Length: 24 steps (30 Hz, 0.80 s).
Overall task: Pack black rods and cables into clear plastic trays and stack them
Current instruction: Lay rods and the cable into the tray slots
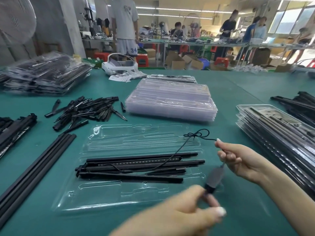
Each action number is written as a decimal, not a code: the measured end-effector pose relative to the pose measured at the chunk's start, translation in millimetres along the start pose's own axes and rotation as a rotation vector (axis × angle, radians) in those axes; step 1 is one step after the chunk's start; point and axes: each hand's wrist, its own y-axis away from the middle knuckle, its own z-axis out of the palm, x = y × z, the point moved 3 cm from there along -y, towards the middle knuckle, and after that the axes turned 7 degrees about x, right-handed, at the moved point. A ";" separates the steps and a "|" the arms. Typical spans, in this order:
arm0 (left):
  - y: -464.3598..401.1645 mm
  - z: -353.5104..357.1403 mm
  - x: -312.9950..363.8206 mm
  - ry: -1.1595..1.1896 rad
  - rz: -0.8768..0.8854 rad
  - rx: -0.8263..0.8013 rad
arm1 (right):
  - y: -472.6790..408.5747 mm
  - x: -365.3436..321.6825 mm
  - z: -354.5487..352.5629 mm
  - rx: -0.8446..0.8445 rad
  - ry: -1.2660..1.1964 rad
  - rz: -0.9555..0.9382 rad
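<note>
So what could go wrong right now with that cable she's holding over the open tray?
The black cable runs from the rods up to both hands, with a knotted loop midway. Pulling could tangle the loop further or drag the loosely piled rods off the clear tray. The left hand pinches only the plug, so it might slip.

The tray (136,198) is clear, glossy plastic. The rods (136,167) look matt black. A smooth teal mat covers the counter (238,89).

Bright overhead light, blurred near edges
</note>
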 end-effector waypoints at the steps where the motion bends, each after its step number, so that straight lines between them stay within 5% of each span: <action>1: 29.4 2.9 -13.0 -0.066 -0.009 0.033 | -1.1 4.4 -2.5 0.049 0.148 -0.034; 8: 79.5 -72.5 -1.1 -0.542 -0.089 0.225 | -15.3 18.5 -9.6 0.273 0.338 -0.195; 18: 130.7 -172.5 -81.6 -0.985 -0.466 0.386 | 8.1 24.6 11.2 0.039 1.076 -0.272; 22: 100.0 -139.6 -88.7 -1.137 -0.164 0.445 | 10.4 12.4 15.6 0.255 1.233 -0.923; 24: 72.9 -110.1 -83.7 -1.140 0.041 0.508 | 8.4 15.0 27.8 0.083 1.328 -1.146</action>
